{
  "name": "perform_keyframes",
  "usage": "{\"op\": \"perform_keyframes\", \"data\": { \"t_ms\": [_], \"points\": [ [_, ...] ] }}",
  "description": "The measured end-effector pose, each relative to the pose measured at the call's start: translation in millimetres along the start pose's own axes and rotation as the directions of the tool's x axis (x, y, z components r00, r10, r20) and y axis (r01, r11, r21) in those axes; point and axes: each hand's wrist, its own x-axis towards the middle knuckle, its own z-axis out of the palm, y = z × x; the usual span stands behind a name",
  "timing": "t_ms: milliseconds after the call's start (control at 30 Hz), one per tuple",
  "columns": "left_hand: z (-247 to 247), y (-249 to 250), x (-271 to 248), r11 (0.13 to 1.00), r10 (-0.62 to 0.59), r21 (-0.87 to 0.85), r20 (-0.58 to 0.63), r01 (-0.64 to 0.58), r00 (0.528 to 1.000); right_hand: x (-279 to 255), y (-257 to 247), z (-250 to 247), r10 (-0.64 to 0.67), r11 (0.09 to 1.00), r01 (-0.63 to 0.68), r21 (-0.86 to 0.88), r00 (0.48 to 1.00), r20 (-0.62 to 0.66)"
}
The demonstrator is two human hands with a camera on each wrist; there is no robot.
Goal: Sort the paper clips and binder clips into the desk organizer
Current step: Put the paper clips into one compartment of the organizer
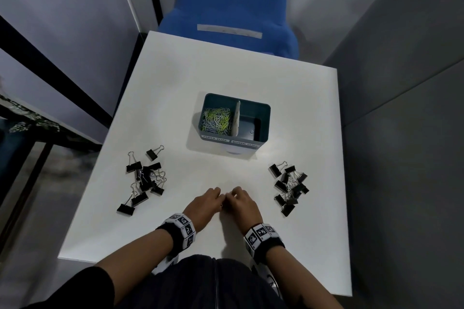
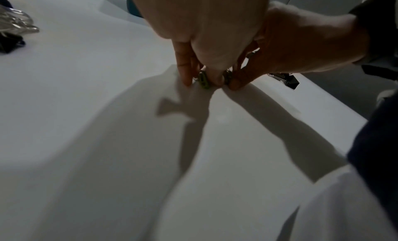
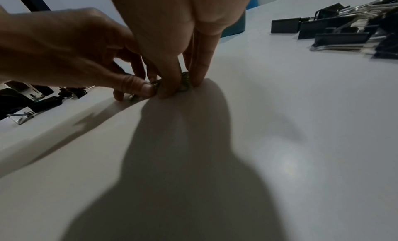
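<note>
The teal desk organizer (image 1: 263, 110) stands mid-table. Its left compartment holds several green and white paper clips (image 1: 217, 119); the right one, labelled for binder clips, shows its bare floor. Both hands meet on the table near the front edge. My left hand (image 1: 218, 197) (image 2: 201, 79) pinches small green paper clips (image 2: 204, 84) against the tabletop. My right hand (image 1: 229, 195) (image 3: 183, 87) pinches more green paper clips (image 3: 185, 79) right beside it, fingertips touching the left hand's. Black binder clips lie in a left pile (image 1: 145, 178) and a right pile (image 1: 290, 185).
The white table (image 1: 226, 70) ends in a front edge close to my body. A blue chair (image 1: 231, 7) stands behind the far edge. Grey partition walls close in on the left and right.
</note>
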Motion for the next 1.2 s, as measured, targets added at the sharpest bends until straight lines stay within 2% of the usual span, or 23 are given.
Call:
{"op": "perform_keyframes", "data": {
  "t_ms": [200, 333, 467, 600, 667, 767, 867, 967, 1033, 1133, 1200],
  "points": [
    [-10.4, -0.3, 1.5, 0.998, -0.005, 0.065, 0.043, 0.002, 0.999, -0.3, 0.4, -2.6, 0.019, 1.000, -0.019, 0.014, 1.000, -0.020],
    [-12.3, -6.7, 7.1, 0.988, -0.108, -0.103, 0.078, 0.116, 0.991, 2.9, 3.4, -8.5, 0.070, 0.997, -0.070, 0.011, 0.998, 0.000],
    [-27.3, -15.5, 13.5, 0.942, -0.186, -0.275, 0.051, 0.193, 0.981, 5.1, 14.7, -14.2, 0.162, 0.985, -0.161, 0.068, 0.987, 0.003],
    [-52.0, -23.6, 17.9, 0.896, -0.236, -0.387, -0.002, 0.216, 0.972, 3.3, 26.9, -21.2, 0.212, 0.968, -0.210, 0.140, 0.977, 0.003],
    [-72.7, -24.9, 23.5, 0.896, -0.226, -0.401, -0.046, 0.189, 0.973, 2.7, 28.8, -25.7, 0.237, 0.959, -0.237, 0.157, 0.971, 0.020],
    [-113.2, -20.3, 38.4, 0.888, -0.198, -0.448, -0.178, 0.100, 0.964, 0.7, 27.4, -32.7, 0.300, 0.925, -0.296, 0.238, 0.954, 0.021],
    [-154.8, -18.1, 59.9, 0.867, -0.243, -0.495, -0.310, 0.062, 0.919, -1.4, 29.0, -39.4, 0.419, 0.830, -0.397, 0.392, 0.908, 0.033],
    [-186.6, -25.9, 85.0, 0.873, -0.286, -0.485, -0.434, 0.046, 0.854, -0.7, 26.5, -45.1, 0.454, 0.781, -0.443, 0.441, 0.887, 0.087],
    [-201.0, -31.2, 97.6, 0.858, -0.326, -0.509, -0.448, 0.062, 0.833, 3.7, 21.3, -53.0, 0.439, 0.767, -0.431, 0.476, 0.893, 0.100],
    [-207.4, -35.5, 103.0, 0.812, -0.364, -0.578, -0.392, 0.082, 0.845, 17.0, 10.0, -74.6, 0.415, 0.761, -0.384, 0.522, 0.908, 0.064],
    [-199.3, -35.7, 94.9, 0.834, -0.359, -0.546, -0.427, 0.079, 0.830, 30.0, 2.4, -93.5, 0.380, 0.781, -0.328, 0.532, 0.925, 0.013]
  ]
}}
